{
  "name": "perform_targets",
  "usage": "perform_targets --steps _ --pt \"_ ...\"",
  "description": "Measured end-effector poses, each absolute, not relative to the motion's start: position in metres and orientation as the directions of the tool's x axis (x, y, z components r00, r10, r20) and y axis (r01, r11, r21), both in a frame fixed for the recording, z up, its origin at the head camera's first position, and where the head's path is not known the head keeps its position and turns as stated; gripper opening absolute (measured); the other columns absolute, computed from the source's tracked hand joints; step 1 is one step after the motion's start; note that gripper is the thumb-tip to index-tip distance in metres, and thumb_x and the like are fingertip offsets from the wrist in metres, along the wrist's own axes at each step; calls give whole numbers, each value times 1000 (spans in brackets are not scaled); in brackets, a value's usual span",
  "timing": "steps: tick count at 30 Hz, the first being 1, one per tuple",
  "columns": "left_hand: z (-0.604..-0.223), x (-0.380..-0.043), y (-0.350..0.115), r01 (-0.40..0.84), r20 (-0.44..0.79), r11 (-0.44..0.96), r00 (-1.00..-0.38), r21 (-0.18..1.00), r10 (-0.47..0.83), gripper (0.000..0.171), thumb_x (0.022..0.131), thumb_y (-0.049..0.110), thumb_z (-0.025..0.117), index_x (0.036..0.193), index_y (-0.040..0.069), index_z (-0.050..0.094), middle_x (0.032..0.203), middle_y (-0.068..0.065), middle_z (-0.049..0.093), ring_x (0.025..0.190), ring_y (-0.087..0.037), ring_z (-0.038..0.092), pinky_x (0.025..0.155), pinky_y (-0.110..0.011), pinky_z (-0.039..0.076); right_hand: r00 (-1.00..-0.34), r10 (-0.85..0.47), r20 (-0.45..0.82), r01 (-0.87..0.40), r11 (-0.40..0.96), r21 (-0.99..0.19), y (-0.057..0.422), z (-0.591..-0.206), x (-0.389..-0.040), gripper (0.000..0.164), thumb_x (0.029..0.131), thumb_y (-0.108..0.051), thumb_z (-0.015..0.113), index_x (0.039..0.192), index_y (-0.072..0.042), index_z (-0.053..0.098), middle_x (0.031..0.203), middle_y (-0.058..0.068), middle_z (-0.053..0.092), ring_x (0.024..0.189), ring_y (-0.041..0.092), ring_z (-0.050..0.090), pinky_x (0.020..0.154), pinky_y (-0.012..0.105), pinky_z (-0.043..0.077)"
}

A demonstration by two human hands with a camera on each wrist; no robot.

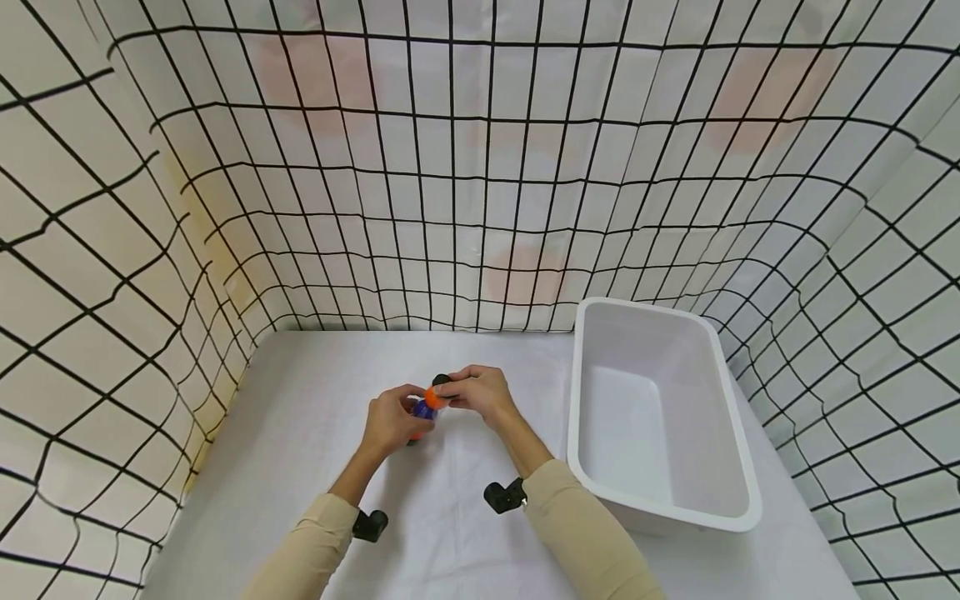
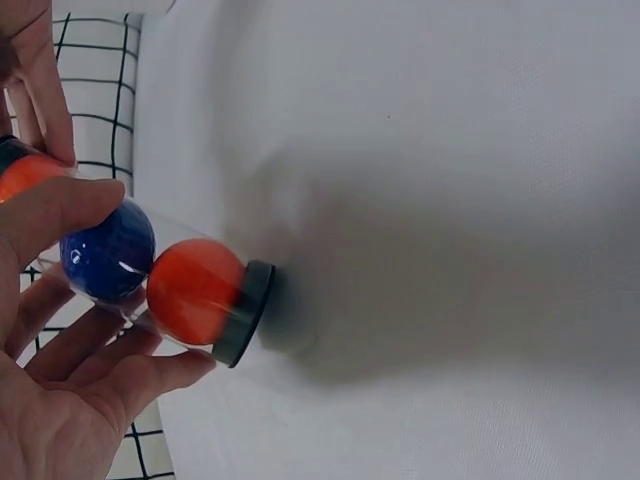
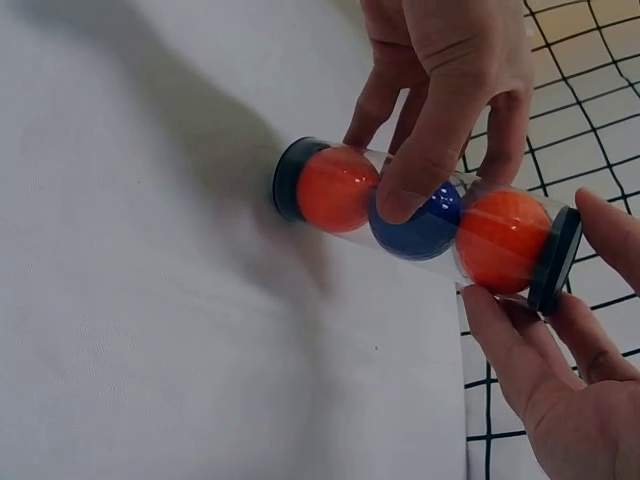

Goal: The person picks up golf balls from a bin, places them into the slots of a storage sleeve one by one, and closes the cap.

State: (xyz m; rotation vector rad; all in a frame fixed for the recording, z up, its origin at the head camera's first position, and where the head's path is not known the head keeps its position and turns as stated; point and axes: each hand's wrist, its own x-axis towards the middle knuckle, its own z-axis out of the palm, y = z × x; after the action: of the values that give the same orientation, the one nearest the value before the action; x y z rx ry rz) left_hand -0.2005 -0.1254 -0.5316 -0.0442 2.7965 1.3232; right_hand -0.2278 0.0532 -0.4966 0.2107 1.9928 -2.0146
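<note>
A clear tube with black end caps [image 3: 555, 262] holds a blue ball [image 3: 418, 222] between two orange balls [image 3: 335, 188]. It is held tilted above the white tabletop. My left hand [image 1: 392, 419] grips the tube around its middle, thumb over the blue ball, as the left wrist view also shows. The right hand [image 1: 480, 392] pinches the far capped end, its fingers at the black cap and the orange ball beside it. Both caps appear seated on the tube in the right wrist view.
To the right stands a white plastic tub [image 1: 622, 433] on the white-covered table [image 1: 480, 508]. Black wire mesh [image 1: 487, 208] closes in the back and both sides. A black wrist camera [image 1: 504, 497] is strapped to each forearm.
</note>
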Motion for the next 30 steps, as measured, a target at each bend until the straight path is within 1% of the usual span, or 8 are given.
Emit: perform_targets --steps 5,13,17,21,30 --pt "-531 -200 -124 -38 -45 637 -999 770 -5 44 72 13 90 112 8 73 98 -16 77 86 -27 71 79 -45 61 -945 -89 -314 315 6 -949 53 -497 -227 32 75 -7 87 101 6 74 104 24 74 77 22 77 78 35 62" --pt "-531 -200 -122 -27 -26 648 -1000 761 -10 42 71 13 90 110 7 73 97 -16 77 86 -28 72 79 -45 61 -947 -71 -312 310 37 -950 54 -498 -228 32 74 -8 88 99 6 74 102 23 75 80 25 77 78 36 62" --pt "-531 -201 -120 -18 -13 653 -1000 757 -12 42 71 12 90 109 7 74 96 -16 77 86 -28 72 79 -45 61 -950 -55 -306 304 47 -952 55 -499 -229 31 74 -8 89 97 6 75 101 22 75 77 22 76 76 34 62" --pt "-531 -202 -120 -18 -12 655 -1000 755 -14 43 70 13 90 109 7 74 97 -16 77 87 -29 73 81 -46 60 -951 -57 -305 304 29 -952 56 -500 -230 31 74 -7 89 97 6 75 101 23 75 74 20 75 76 34 62" --pt "-534 -202 -122 -27 -22 655 -1000 755 -16 43 70 15 90 109 7 74 98 -17 77 88 -30 73 83 -47 60 -949 -66 -309 309 11 -951 55 -502 -230 34 73 -7 89 100 9 75 103 23 75 79 21 76 78 34 62"
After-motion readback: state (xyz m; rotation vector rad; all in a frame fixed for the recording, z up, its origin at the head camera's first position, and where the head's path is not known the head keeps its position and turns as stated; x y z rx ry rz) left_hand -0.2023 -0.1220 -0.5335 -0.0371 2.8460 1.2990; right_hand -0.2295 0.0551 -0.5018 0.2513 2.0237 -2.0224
